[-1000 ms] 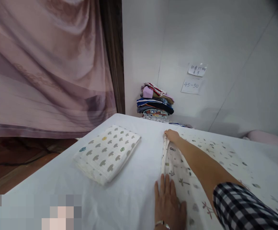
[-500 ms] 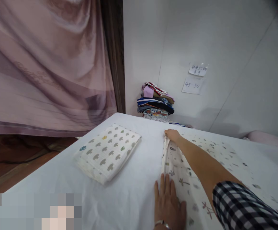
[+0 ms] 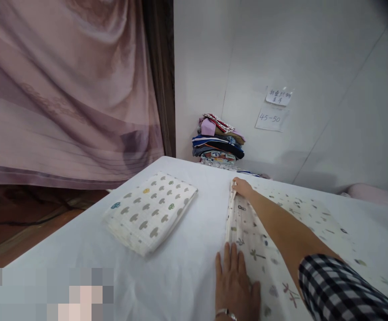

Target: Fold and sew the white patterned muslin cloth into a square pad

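A thin white cloth with small printed figures [image 3: 300,218] lies spread over the right half of the white table [image 3: 187,249]. My left hand [image 3: 235,283] lies flat and open on the cloth's near left edge, fingers together and stretched forward. My right arm in a checked sleeve reaches across the cloth. My right hand [image 3: 242,187] rests at the far end of the cloth's folded left edge, fingers bent down onto the fabric; whether it pinches the edge is unclear.
A folded white cloth with grey mushroom prints [image 3: 150,211] lies on the table's left part. A stack of folded colourful clothes [image 3: 218,142] stands against the wall at the far edge. A pink curtain [image 3: 63,89] hangs at left. Two paper notes [image 3: 272,111] are stuck on the wall.
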`<act>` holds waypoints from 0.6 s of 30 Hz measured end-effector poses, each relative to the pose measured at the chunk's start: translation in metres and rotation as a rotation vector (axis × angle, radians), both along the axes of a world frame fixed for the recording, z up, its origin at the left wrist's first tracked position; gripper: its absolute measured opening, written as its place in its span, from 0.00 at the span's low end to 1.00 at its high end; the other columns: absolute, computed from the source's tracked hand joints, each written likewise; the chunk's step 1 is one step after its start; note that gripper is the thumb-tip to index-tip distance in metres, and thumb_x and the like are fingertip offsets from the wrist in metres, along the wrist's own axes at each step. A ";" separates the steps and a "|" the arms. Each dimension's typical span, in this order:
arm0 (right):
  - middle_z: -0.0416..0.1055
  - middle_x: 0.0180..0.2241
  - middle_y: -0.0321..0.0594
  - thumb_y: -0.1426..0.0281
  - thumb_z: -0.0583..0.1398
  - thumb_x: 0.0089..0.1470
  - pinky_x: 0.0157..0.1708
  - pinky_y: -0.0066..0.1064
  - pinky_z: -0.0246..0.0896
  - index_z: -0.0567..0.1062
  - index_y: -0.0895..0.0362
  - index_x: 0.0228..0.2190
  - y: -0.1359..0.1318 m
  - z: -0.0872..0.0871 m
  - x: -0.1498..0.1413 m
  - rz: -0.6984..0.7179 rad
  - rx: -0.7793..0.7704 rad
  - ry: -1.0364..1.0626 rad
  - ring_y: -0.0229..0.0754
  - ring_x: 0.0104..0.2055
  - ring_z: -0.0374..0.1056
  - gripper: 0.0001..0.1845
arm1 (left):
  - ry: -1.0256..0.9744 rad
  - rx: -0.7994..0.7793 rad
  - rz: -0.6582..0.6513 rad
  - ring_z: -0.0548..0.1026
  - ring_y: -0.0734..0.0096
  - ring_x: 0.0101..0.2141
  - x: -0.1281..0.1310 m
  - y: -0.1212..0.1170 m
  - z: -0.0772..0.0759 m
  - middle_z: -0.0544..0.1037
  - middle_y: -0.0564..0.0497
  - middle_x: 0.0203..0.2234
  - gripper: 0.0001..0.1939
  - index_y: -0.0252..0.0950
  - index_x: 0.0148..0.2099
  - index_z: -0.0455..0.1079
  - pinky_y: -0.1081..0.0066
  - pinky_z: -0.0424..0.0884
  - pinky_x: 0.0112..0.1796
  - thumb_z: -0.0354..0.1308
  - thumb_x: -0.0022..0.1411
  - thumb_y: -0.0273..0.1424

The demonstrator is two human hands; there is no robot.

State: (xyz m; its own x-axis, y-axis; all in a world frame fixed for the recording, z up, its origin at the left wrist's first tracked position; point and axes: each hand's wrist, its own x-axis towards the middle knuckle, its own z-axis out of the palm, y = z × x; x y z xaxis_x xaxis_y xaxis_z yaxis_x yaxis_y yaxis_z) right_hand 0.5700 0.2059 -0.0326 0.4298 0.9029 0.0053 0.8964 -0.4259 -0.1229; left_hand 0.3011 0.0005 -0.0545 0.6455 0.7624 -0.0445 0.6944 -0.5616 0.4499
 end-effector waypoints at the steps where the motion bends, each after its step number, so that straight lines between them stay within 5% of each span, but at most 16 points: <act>1: 0.71 0.43 0.42 0.68 0.55 0.54 0.39 0.28 0.57 0.64 0.55 0.51 0.000 -0.001 0.003 -0.021 0.017 0.026 0.42 0.44 0.66 0.22 | 0.003 0.000 0.003 0.40 0.53 0.63 0.001 0.000 -0.001 0.46 0.50 0.63 0.33 0.34 0.62 0.55 0.50 0.36 0.61 0.45 0.58 0.44; 8: 0.71 0.41 0.44 0.64 0.55 0.55 0.40 0.32 0.59 0.64 0.59 0.52 0.002 -0.010 0.010 -0.129 0.099 0.133 0.40 0.38 0.67 0.24 | -0.004 -0.054 -0.040 0.38 0.53 0.63 -0.001 0.003 -0.003 0.44 0.50 0.63 0.33 0.35 0.63 0.53 0.48 0.36 0.60 0.44 0.58 0.44; 18: 0.69 0.49 0.42 0.65 0.49 0.57 0.46 0.28 0.56 0.72 0.56 0.46 0.004 -0.012 0.000 -0.110 0.125 0.125 0.42 0.50 0.64 0.20 | -0.008 -0.046 -0.055 0.38 0.52 0.63 -0.002 0.004 -0.009 0.42 0.51 0.64 0.34 0.35 0.64 0.51 0.49 0.36 0.61 0.44 0.59 0.46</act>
